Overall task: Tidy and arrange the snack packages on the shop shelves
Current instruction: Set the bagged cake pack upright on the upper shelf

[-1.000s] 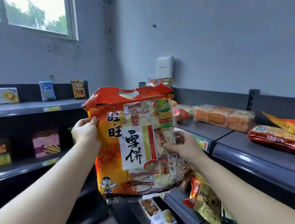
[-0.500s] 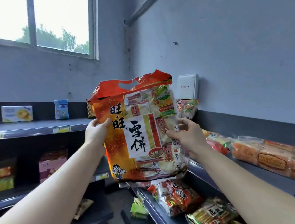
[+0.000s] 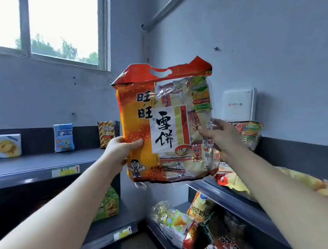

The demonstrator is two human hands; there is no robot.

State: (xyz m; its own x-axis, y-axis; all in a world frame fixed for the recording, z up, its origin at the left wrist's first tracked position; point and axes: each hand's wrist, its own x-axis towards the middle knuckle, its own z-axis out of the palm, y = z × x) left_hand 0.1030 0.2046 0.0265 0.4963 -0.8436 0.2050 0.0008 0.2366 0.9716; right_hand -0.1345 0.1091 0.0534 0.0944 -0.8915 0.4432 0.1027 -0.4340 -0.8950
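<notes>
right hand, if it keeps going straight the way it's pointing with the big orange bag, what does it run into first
The right hand points up and forward toward the corner. Beyond the big orange bag it grips, the first thing in line is probably the snack pack leaning under the white wall box, though depth is unclear.

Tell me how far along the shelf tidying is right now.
Done: on the left top shelf, the blue pack and striped pack stand upright. In hand: the left hand and right hand hold the big orange bag up in the air, not yet shelved. Left: the right-hand shelves' packs lie jumbled.
</notes>
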